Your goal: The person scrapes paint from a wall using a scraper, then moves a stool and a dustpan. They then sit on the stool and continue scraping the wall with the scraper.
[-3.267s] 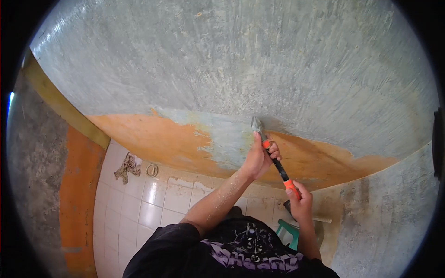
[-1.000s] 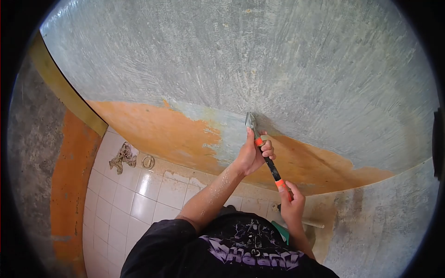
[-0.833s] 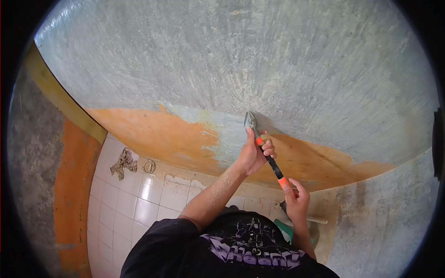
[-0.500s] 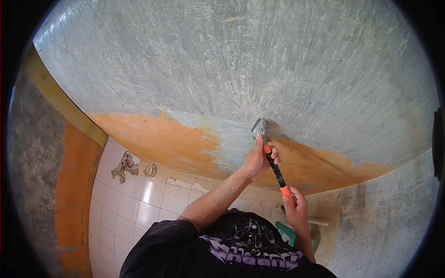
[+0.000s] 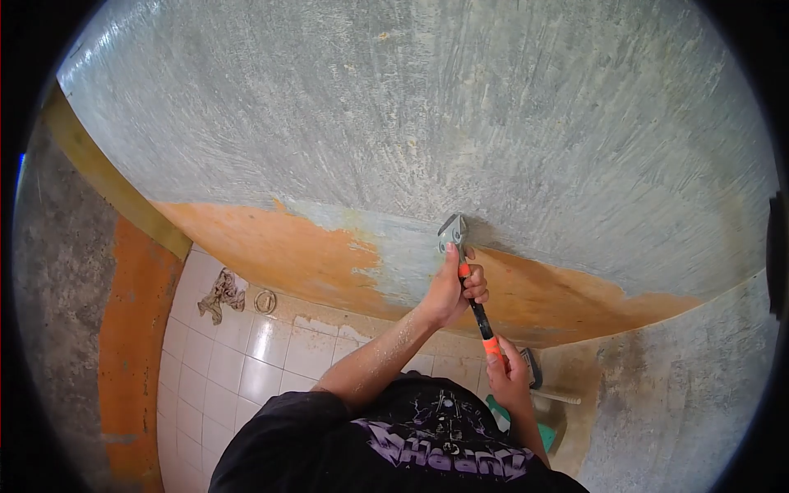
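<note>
A scraper (image 5: 481, 320) with a grey head and a black and orange handle is held against the wall (image 5: 329, 123). Its head touches the wall near the border between the scraped grey surface and the orange paint (image 5: 288, 246). My left hand (image 5: 454, 287) is closed round the upper handle, its thumb pointing up along the neck just below the head. Lower down, my right hand (image 5: 509, 374) grips the orange end of the handle.
A crumpled cloth (image 5: 222, 297) and a roll of tape (image 5: 265, 302) lie on the white tiled floor (image 5: 261, 366). Beside my right forearm are a green object (image 5: 546, 437) and a dark tool (image 5: 536, 370). Another wall (image 5: 674, 386) stands at the right.
Both hands and the scraper have shifted a little to the left, and the handle's lower end has swung left. More of the dark tool behind my right hand now shows.
</note>
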The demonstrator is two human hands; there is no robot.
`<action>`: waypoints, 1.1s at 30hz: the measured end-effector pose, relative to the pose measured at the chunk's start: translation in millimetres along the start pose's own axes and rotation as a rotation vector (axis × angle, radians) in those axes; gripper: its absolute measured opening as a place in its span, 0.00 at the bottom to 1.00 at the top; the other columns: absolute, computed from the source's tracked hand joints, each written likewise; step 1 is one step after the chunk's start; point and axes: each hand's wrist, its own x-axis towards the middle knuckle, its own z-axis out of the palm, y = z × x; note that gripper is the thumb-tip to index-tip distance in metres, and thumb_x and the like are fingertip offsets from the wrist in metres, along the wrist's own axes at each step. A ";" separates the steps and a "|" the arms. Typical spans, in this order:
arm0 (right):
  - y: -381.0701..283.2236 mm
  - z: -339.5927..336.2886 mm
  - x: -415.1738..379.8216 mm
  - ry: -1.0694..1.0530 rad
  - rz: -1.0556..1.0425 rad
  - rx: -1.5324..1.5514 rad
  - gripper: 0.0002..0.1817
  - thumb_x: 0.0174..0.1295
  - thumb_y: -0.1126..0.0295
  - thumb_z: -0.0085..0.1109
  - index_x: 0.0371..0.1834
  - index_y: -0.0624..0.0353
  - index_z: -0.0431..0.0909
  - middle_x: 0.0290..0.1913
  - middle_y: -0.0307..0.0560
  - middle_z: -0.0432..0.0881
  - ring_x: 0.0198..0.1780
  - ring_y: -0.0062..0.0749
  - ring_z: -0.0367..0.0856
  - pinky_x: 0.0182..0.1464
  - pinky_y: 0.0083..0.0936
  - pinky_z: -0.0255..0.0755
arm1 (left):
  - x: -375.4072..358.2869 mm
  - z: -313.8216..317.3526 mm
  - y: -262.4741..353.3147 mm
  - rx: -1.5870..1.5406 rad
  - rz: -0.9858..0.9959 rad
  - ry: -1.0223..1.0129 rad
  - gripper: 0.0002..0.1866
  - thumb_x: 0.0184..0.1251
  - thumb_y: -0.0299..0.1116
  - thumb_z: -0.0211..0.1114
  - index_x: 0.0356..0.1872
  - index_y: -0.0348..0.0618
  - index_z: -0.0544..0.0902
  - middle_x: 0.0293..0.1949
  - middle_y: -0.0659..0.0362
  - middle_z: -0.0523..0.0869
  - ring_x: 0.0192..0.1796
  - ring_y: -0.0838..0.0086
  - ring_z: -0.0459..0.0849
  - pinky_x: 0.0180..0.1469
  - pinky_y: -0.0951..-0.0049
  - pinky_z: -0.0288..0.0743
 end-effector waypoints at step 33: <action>-12.3 -2.4 8.3 0.099 -0.181 -0.125 0.21 0.71 0.64 0.59 0.63 0.63 0.76 0.25 0.36 0.75 0.26 0.17 0.67 0.31 0.20 0.66 | 4.1 2.6 -2.9 0.040 0.056 0.018 0.28 0.76 0.68 0.32 0.48 0.55 0.66 0.21 0.69 0.56 0.22 0.80 0.55 0.33 0.73 0.59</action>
